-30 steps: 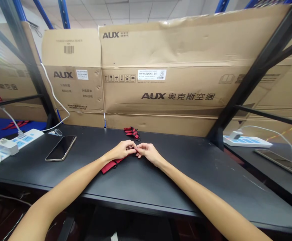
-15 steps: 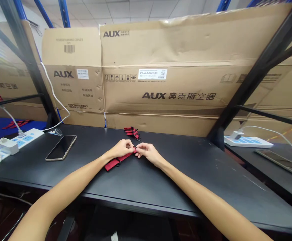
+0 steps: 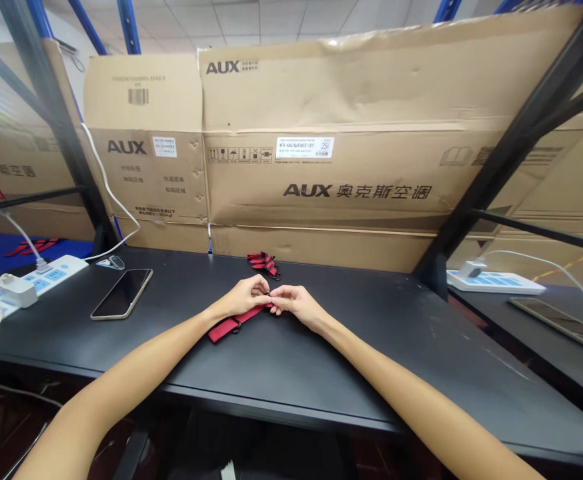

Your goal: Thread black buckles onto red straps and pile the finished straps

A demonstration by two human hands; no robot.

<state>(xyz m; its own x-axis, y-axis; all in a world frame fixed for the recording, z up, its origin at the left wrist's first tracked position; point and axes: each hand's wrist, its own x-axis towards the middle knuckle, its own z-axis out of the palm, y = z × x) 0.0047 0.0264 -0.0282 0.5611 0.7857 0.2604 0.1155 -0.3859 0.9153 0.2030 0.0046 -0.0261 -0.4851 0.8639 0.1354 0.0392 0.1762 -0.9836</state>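
You are pinching one end of the flat red woven strap (image 3: 231, 325) between your left hand (image 3: 244, 298) and right hand (image 3: 296, 303), fingers narrowed on it; its tail is trailing toward 8 o'clock across the matte black tabletop (image 3: 331, 360); uneven tugging is, I judge, risking a slip.

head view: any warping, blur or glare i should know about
Head view: wide-angle warp tilts the posts and boxes toward the edges; the far left edge is smeared; left hand, right hand and strap are sharp at centre; light is even, faint sheen on the table.
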